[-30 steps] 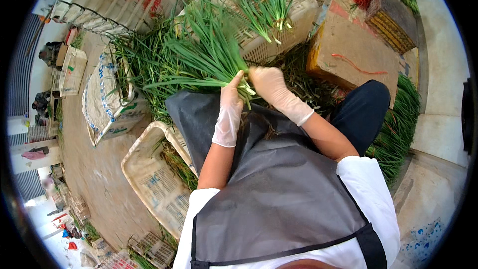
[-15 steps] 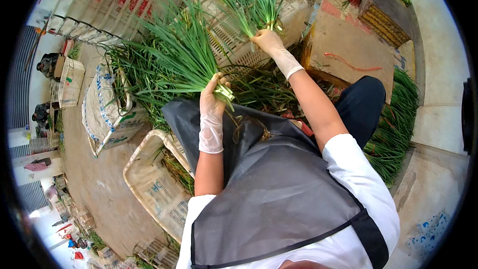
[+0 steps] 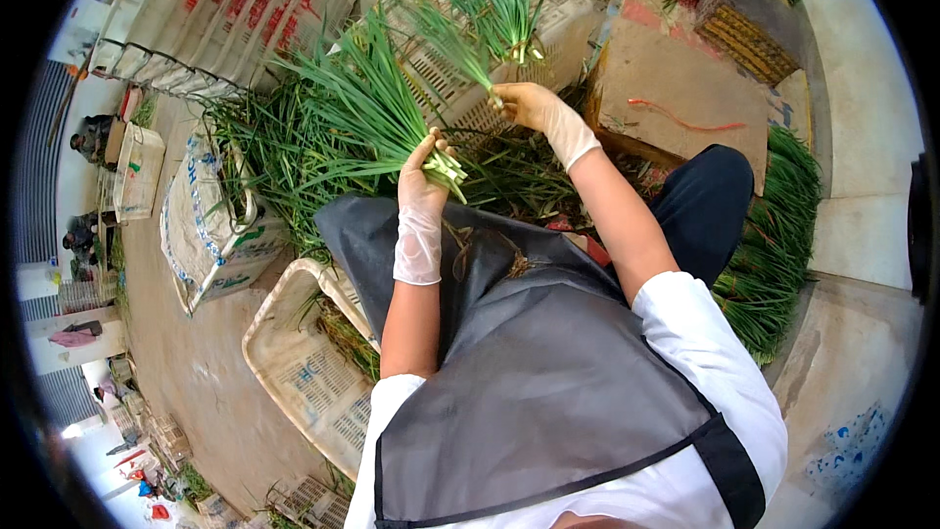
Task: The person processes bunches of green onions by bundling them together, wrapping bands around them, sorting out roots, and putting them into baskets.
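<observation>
From where I'm standing, the worker's left hand (image 3: 421,176), in a thin pale glove, is clamping a thick bundle of green stalks (image 3: 367,103) just above its white ends (image 3: 448,172), which are sticking out past the fingers over the dark apron (image 3: 548,362). The right hand (image 3: 529,106), gloved too, is pinching a thinner bunch (image 3: 455,44) near its pale base; its leaves are blurring, so I'm not managing to count the stalks. That bunch is showing in front of a pale perforated crate (image 3: 568,12), where more stalks (image 3: 514,20) are lying with their white ends toward the worker. The two hands are working near each other, yet the white ends are not touching. To my eye, the step in hand is gathering: the left is keeping the main bundle while the right is handling an addition. Joining them would be calling for a firm left grip, with the thin bunch's base sitting level with the others. A red strip (image 3: 676,116) is lying loose on the brown box (image 3: 676,69) at the right, apparently untouched.
</observation>
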A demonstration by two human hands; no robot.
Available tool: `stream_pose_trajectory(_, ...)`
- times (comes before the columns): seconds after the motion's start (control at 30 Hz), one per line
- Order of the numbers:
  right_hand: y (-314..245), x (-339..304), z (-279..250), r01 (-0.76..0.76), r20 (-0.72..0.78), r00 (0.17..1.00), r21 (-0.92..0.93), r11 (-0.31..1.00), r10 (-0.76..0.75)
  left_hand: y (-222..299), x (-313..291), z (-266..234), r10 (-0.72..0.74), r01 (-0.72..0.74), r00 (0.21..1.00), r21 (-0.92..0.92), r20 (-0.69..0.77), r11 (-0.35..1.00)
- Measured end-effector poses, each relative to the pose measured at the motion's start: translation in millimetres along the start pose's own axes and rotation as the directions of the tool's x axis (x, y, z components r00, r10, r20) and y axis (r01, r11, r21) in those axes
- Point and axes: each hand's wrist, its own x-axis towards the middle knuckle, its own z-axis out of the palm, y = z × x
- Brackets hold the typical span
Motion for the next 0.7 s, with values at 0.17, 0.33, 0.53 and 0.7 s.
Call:
stream_pose_trajectory(0.17,13.0,-28.5,41.4,0.146,0.0,0.987,-0.391,0.909,-0.159,-5.3,23.7,-1.2,-0.044,0.061,0.994,0.166,-0.103,0.984)
stream_pose_trajectory(0.33,18.9,-50.8,64.6,0.219,0.095,0.974,-0.621,0.752,-0.205,-11.7,45.6,-4.4,0.08,0.009,0.967,0.345,-0.243,0.938)
stream_pose_trajectory(0.53,30.9,-52.7,53.3,0.278,0.071,0.958,-0.464,0.841,-0.278,-19.6,36.8,7.1,0.11,-0.018,0.973,0.408,-0.202,0.913)
stream_pose_trajectory(0.7,28.7,-70.6,63.7,0.398,0.022,0.903,-0.415,0.818,-0.429,-17.6,38.9,7.3,0.315,-0.237,0.936,0.381,-0.156,0.894)
